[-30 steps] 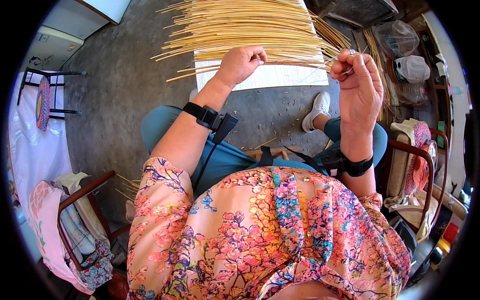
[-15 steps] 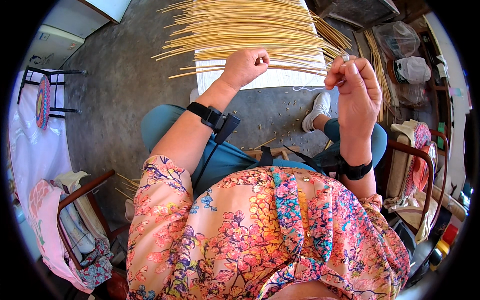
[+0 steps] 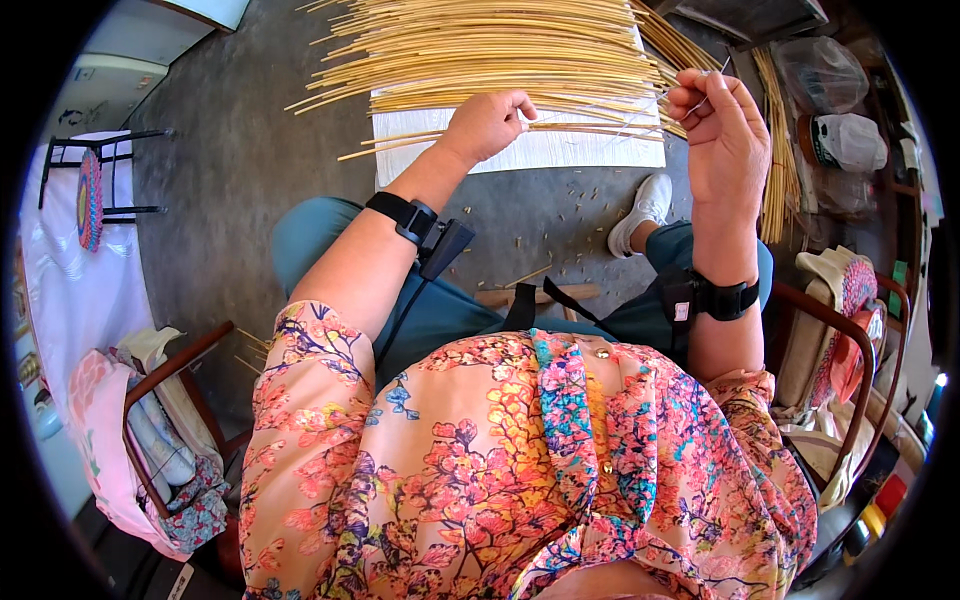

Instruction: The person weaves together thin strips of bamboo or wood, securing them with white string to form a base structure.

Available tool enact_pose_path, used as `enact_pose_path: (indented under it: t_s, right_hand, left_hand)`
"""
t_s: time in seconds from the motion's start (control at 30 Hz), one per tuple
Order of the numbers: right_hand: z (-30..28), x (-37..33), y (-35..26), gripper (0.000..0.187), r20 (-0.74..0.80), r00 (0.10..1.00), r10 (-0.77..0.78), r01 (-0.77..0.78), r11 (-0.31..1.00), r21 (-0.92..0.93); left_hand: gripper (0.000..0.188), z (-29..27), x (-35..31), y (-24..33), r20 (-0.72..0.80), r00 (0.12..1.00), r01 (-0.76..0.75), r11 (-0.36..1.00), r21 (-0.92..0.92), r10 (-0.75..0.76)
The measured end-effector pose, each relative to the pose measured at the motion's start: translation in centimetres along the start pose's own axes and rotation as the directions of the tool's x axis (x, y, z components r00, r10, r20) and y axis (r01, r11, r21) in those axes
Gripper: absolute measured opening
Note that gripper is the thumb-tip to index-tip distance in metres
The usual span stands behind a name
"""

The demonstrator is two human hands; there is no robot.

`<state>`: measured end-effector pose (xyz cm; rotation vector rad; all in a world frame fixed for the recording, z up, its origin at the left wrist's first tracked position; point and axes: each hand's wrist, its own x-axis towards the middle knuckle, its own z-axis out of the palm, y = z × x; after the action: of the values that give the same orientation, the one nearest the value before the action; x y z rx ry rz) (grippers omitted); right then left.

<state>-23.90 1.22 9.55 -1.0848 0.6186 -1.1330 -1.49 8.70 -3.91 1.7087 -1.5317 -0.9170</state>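
Note:
My left hand is closed around a couple of thin tan reed stalks near the front edge of a white board. Beyond it, a wide layer of similar stalks lies crosswise on the board. Over to the right, my right hand is raised with its fingers pinched together. A thin needle pokes up from its fingertips. Fine white thread stretches faintly between the two hands; its exact path is hard to follow.
A shoe rests on the grey floor, with short stalk cuttings scattered beside it. Longer stalks lie at the right. Chairs with cloths stand on both sides, a wooden armrest at the left. A black stool is farther left.
My right hand has moved up and outward to the right, away from the board's front edge, drawing the thread out. My left hand stays at the front stalks, barely shifted.

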Motion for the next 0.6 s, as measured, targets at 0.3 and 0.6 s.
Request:
enact_pose_path:
  t_s: [0.3,0.6]
  right_hand:
    - [-3.1,1.6,1.7,0.014,-0.009,0.995,0.100,-0.099,0.994,0.033]
    - [-4.1,2.3,3.1,0.013,0.034,0.998,0.055,-0.059,0.991,0.124]
  left_hand:
    - [0.014,1.6,1.2,-1.5,0.065,0.992,0.109,0.993,-0.043,-0.106]
    - [0.012,2.6,2.1,-1.3,0.107,0.991,0.061,0.989,0.134,-0.076]
